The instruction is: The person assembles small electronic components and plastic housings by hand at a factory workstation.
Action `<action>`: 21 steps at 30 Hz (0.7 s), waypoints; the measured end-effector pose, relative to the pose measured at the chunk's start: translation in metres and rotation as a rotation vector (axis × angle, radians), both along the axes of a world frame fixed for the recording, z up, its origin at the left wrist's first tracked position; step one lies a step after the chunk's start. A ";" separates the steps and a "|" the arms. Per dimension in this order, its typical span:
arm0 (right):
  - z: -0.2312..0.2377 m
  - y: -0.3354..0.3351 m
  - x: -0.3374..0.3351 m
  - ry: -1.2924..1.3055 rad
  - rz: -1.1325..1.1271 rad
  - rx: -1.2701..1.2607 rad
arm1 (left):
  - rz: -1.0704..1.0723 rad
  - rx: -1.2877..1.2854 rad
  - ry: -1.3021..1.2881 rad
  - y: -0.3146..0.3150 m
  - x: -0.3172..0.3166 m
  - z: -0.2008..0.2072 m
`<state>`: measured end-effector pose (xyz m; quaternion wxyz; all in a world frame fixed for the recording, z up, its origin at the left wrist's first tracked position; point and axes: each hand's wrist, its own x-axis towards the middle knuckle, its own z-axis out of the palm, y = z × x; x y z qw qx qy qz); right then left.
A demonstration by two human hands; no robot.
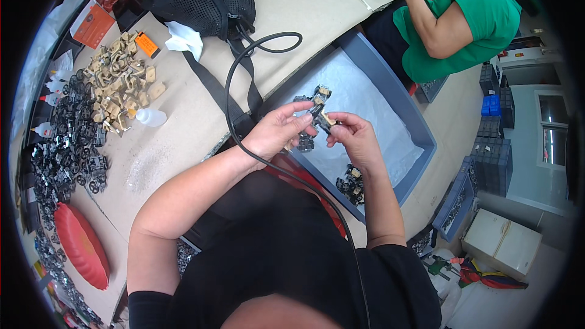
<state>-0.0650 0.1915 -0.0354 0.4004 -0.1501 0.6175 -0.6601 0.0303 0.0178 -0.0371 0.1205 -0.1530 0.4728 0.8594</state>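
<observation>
Tray [393, 82], pale liner [375, 106] and dark assemblies [351, 186] inside, left hand [276, 131] and right hand [358, 137] pinching black-and-tan piece [323, 119]

Wide fisheye view of a brightly lit indoor workroom, framed by a black ring that swallows the corners. Light falls fairly evenly over the beige table [292, 9], its source out of view, leaving only soft shadows. Pale sheen shows on the clear plastic sheet [359, 82], while the wearer's black shirt [262, 213] sinks into near-featureless darkness. At the centre, the left hand [274, 131] and right hand [358, 137] look reasonably sharp, though fine detail on the small black-and-tan piece [321, 94] between them is too tiny to read. Toward the rim, straight edges bow, and the crowded left margin looks squeezed and smeared.
</observation>
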 end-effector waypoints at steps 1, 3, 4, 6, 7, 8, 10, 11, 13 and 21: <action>0.004 0.001 0.004 0.007 -0.002 0.000 | -0.016 0.089 -0.012 0.001 0.000 0.002; 0.011 0.000 0.010 0.015 0.023 -0.003 | -0.028 0.134 0.001 0.002 0.001 0.000; 0.016 -0.002 0.013 0.024 0.005 0.014 | -0.038 0.179 0.008 0.002 0.002 -0.001; 0.019 -0.002 0.015 0.030 0.003 0.025 | -0.037 0.192 0.025 0.002 0.003 -0.002; 0.020 -0.002 0.016 0.031 0.002 0.035 | -0.035 0.203 0.036 0.002 0.003 -0.002; 0.021 -0.002 0.016 0.034 0.003 0.036 | -0.035 0.204 0.039 0.002 0.004 -0.001; 0.025 -0.001 0.016 0.023 0.005 0.019 | -0.042 0.194 0.061 0.003 0.005 0.002; 0.025 -0.001 0.017 0.025 0.006 0.020 | -0.042 0.196 0.063 0.003 0.005 0.002; 0.026 0.000 0.017 0.047 0.008 0.012 | -0.046 0.208 0.095 0.003 0.004 0.001; 0.028 -0.002 0.019 0.116 -0.024 -0.020 | -0.044 0.269 0.053 0.002 0.004 0.001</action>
